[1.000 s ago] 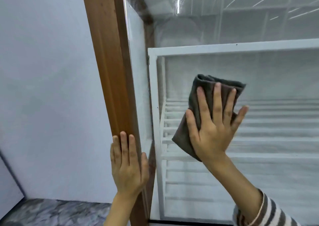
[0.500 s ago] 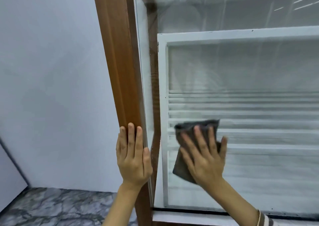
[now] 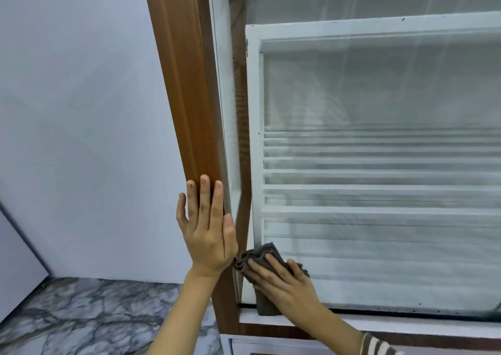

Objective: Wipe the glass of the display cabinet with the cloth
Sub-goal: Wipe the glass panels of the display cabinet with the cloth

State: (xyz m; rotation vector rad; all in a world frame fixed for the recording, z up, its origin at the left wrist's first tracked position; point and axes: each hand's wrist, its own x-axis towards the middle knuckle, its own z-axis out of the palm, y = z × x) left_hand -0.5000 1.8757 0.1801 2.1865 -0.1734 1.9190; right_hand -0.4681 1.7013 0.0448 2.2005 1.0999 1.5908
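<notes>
One cabinet in view, with one wooden post [image 3: 187, 110] at its left front corner and one front glass [image 3: 379, 246] pane to the right of it. A narrower side pane [image 3: 225, 97] sits just behind the post.

Two hands present. The left hand [image 3: 207, 230] lies flat against the post, four fingers straight and together pointing up, thumb alongside at the post's right edge. It holds nothing.

The right hand [image 3: 282, 281] presses one dark grey cloth [image 3: 260, 257] against the glass at the pane's lower left corner, just beside the post. Fingers are straight and slightly spread over the cloth, pointing up and to the left. The cloth is bunched; its upper edge shows above the fingertips and a lower fold hangs down to the black seal [image 3: 379, 310] at the bottom of the pane. One striped cuff [image 3: 375, 345] shows on the right forearm.

Behind the glass: one white frame [image 3: 352, 27] with horizontal slats; the count of slats cannot be fixed through streaks and reflections.

To the left, one pale wall [image 3: 81, 110] and one marbled grey surface [image 3: 81, 316] below it.
</notes>
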